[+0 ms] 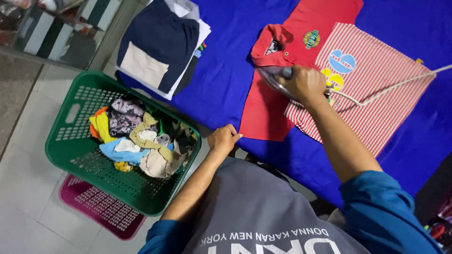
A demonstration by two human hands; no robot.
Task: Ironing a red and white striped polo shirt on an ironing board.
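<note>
A red polo shirt (292, 42) with a red-and-white striped front lies flat on a blue cloth-covered surface (226, 61). My right hand (305, 83) grips the handle of a clothes iron (273, 77) that rests on the shirt just below the collar. The iron's pale cord (395, 85) trails off to the right. My left hand (224, 139) rests with loosely curled fingers at the near edge of the blue surface, beside the shirt's sleeve, holding nothing.
A green laundry basket (70, 141) with several crumpled clothes stands on the tiled floor at left, over a pink basket (94, 209). A stack of folded clothes (160, 44) lies on the blue surface's left end.
</note>
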